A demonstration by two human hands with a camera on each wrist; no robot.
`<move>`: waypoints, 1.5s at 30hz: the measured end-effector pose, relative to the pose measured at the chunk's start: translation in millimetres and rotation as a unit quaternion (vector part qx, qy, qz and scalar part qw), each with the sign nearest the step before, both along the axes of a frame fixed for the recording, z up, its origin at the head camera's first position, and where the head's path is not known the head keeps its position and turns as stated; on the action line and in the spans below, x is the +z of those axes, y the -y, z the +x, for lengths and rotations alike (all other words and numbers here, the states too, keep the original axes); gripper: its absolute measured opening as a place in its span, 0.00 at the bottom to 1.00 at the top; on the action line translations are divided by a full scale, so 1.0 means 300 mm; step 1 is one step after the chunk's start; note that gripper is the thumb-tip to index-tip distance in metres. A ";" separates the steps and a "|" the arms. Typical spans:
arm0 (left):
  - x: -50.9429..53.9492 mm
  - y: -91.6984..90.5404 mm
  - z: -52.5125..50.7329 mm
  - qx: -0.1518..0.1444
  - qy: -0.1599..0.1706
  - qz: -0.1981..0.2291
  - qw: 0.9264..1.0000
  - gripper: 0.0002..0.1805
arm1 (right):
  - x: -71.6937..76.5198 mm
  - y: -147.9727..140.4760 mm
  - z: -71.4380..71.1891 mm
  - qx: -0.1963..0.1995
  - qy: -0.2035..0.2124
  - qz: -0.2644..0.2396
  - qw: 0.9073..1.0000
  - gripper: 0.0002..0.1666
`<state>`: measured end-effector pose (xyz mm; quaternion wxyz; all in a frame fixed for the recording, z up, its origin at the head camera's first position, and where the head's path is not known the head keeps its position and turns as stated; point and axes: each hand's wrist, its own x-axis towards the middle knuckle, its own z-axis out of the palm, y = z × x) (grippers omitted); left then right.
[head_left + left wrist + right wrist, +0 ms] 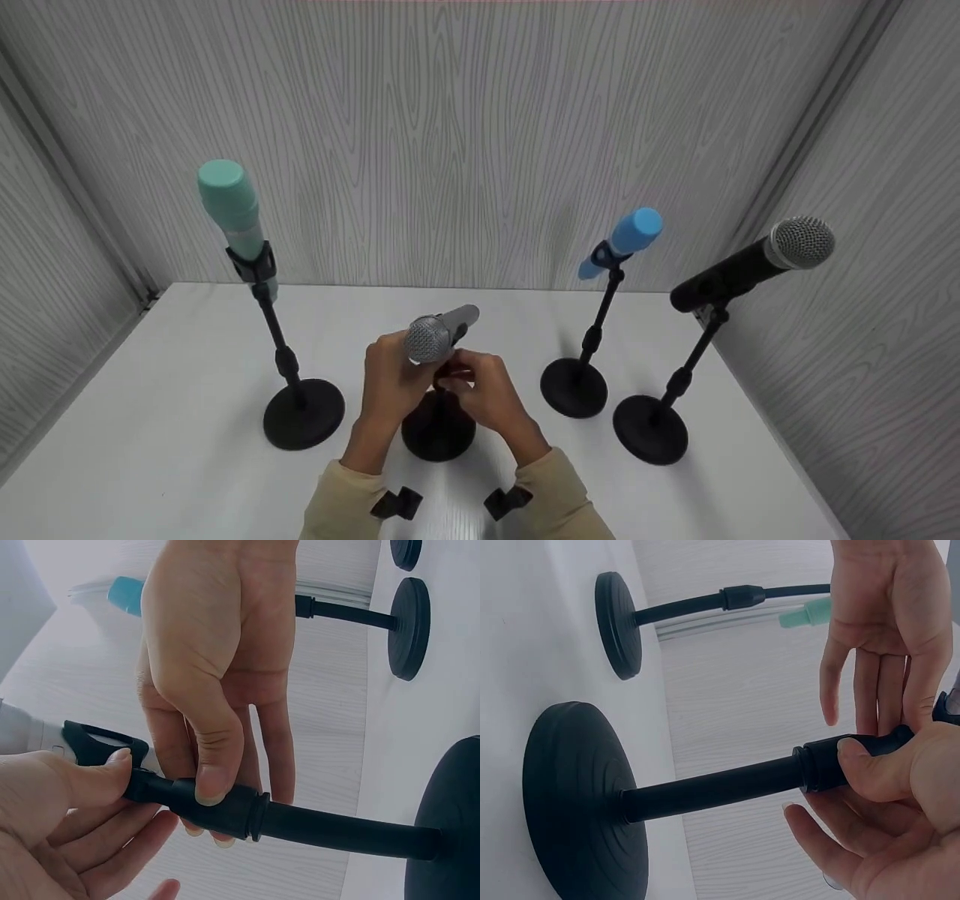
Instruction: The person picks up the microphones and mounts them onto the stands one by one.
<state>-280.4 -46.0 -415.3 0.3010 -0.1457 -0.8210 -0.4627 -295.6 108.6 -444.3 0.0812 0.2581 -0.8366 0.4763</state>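
Observation:
A silver-headed microphone (429,339) sits tilted in the black clip (81,750) of a small desk stand with a round black base (440,442). My left hand (390,386) is up near the clip, its thumb and fingers pinching the joint just under it. Lower down, my right hand (491,394) grips the thick collar (232,819) of the same stand between thumb and fingers. The stand's pole (712,789) runs straight from the collar to the base. In the head view the microphone head partly covers the left fingers.
To the left stands a green microphone (229,199) on its own stand. On the right are a blue microphone (636,229) and a black one with a silver grille (802,242), each on a round-based stand. Wood-grain panels (450,150) enclose the white table (187,390).

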 end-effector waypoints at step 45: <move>0.239 -0.035 -0.004 -0.045 0.023 0.030 0.998 0.09 | 0.002 -0.029 -0.005 0.020 -0.004 -0.022 1.000 0.15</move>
